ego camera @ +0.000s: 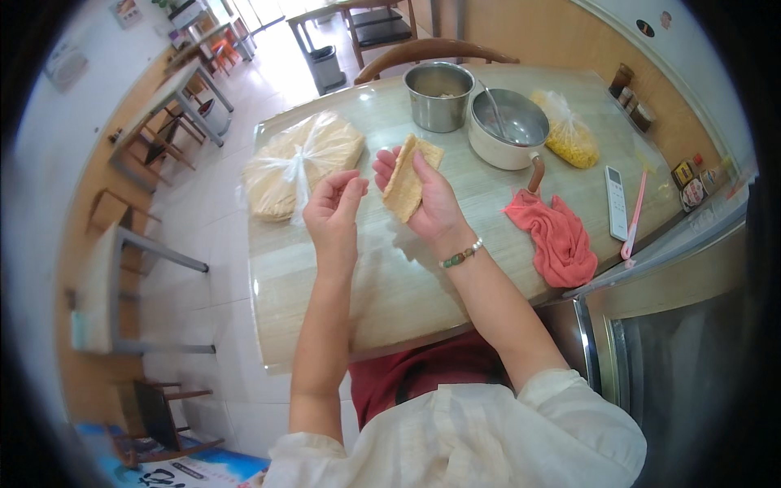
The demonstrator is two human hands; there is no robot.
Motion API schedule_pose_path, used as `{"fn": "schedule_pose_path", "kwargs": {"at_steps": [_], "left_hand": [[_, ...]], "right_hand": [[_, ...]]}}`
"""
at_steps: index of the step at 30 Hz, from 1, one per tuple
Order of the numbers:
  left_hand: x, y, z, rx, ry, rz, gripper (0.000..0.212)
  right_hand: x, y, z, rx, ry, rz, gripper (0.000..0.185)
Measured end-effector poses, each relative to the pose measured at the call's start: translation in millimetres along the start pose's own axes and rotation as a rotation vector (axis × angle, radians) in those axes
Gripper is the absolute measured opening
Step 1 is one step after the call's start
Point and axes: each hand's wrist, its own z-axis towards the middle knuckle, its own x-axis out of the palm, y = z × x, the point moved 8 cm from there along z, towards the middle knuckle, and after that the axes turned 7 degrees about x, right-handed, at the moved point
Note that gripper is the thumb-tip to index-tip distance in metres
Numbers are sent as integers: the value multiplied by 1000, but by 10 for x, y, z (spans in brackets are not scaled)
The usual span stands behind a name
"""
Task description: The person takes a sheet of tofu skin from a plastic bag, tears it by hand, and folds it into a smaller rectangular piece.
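Observation:
My right hand, with a beaded bracelet at the wrist, holds a folded piece of light-brown, rough-surfaced food that looks like fried tofu. Its thumb presses on the near face and the fingers reach behind. My left hand is just to the left, raised over the table, fingers curled and thumb close to the index finger; nothing shows in it. Beyond it, a knotted clear plastic bag full of similar tan pieces lies on the table.
At the table's far side stand a steel pot and a cream pot with a spoon and brown handle. A bag of yellow kernels, a red cloth, a remote control and small bottles are at the right.

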Motion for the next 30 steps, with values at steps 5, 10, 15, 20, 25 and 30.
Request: {"fn": "schedule_pose_path", "kwargs": {"at_steps": [5, 10, 15, 20, 25, 30], "left_hand": [[-22, 340, -72, -189, 107, 15, 22], [54, 605, -197, -417, 183, -175, 23], [157, 624, -254, -435, 247, -218, 22], [87, 683, -263, -561, 193, -279, 14], [32, 694, -271, -658, 135, -439, 10], [8, 752, -300, -713, 74, -630, 7]], "right_hand": [[-3, 76, 6, -57, 29, -6, 35], [36, 55, 1, -86, 53, -86, 39], [38, 16, 4, -75, 66, -181, 40], [130, -66, -24, -24, 116, -208, 42], [195, -56, -72, 42, 230, -68, 43], [249, -102, -78, 61, 313, -112, 42]]}}
